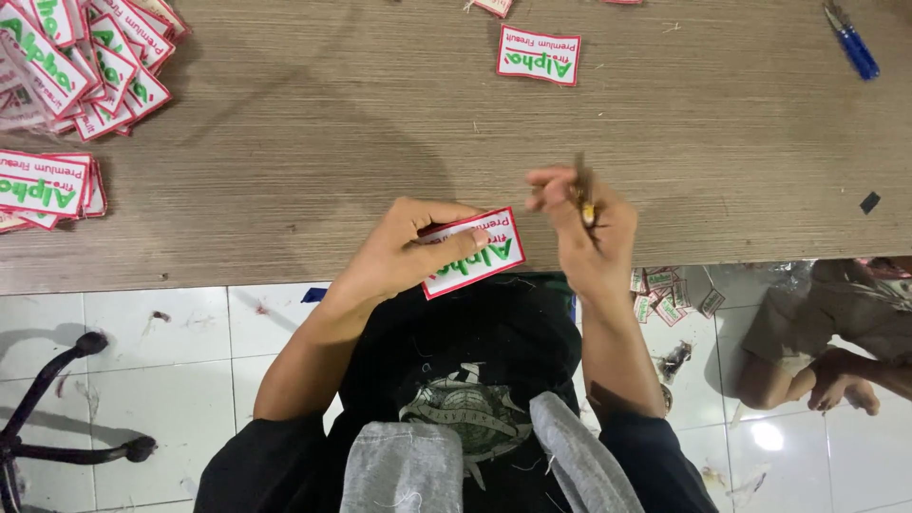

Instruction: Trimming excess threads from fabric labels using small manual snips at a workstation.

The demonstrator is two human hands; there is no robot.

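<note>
My left hand (408, 249) holds a white embroidered patch (480, 256) with a red border and green lettering, at the near edge of the wooden table (313, 133). My right hand (584, 228) is closed around a small thin tool (584, 185) that points up, just right of the patch. The tool is blurred and its kind is unclear.
Piles of similar patches lie at the far left (90, 52) and left edge (43, 185). One single patch (539, 54) lies at the top middle. Blue-handled snips (853, 43) rest top right. More patches (660, 290) lie on the tiled floor, where another person's legs (817, 361) show. A chair base (47, 418) stands lower left.
</note>
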